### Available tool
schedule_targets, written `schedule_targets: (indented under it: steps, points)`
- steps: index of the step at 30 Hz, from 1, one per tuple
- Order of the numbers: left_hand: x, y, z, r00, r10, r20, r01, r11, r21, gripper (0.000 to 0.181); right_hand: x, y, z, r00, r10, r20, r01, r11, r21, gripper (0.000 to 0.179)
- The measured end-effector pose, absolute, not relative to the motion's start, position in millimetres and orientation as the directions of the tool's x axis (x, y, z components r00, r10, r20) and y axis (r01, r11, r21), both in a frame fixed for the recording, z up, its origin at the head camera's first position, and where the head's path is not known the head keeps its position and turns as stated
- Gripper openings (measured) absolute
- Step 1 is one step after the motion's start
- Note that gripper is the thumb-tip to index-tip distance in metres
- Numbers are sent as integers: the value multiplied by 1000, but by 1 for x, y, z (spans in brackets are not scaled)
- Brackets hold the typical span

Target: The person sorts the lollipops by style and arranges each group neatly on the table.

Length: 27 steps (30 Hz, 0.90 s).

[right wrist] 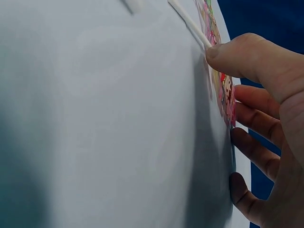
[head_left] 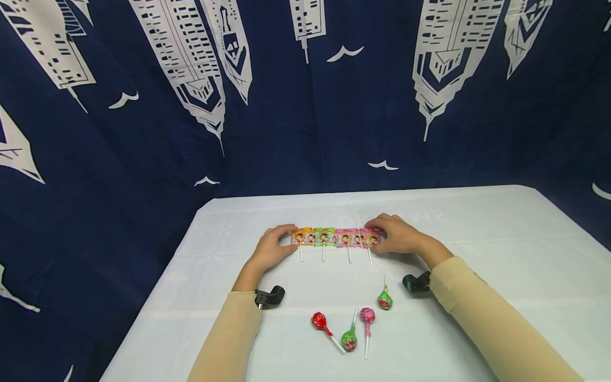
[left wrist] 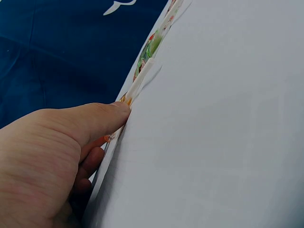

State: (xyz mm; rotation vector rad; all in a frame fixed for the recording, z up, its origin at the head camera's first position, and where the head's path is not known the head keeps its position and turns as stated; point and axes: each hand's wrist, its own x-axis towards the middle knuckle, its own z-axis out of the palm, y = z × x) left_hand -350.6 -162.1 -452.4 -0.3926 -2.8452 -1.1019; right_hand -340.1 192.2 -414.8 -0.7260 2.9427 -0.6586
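Note:
A strip of flat lollipops (head_left: 329, 237) in orange, green and pink wrappers lies across the table, its white sticks pointing toward me. At its left end my left hand (head_left: 273, 249) pinches the orange-wrapped lollipop; the left wrist view shows the thumb (left wrist: 102, 118) on the near side and fingers behind. My right hand (head_left: 400, 236) grips the pink end, with its thumb (right wrist: 237, 54) beside a white stick (right wrist: 190, 23) and its fingers along the far edge. Both hands are low, near the white cloth, and partly cover the strip's ends.
Nearer to me lie loose ball lollipops: a red one (head_left: 319, 320), a green one (head_left: 349, 341), a pink one (head_left: 367, 315) and another green one (head_left: 384, 301) further right. They rest on the white table (head_left: 191, 329). A dark blue patterned curtain (head_left: 310, 138) hangs behind it.

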Motion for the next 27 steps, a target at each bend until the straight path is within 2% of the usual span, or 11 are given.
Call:
schedule_targets:
  steps: [27]
  points:
    - [-350,-163,-452,-959,227,172,283,699,656,52,-338,192,-420,-898,-436,68,-421,801,-425,68]
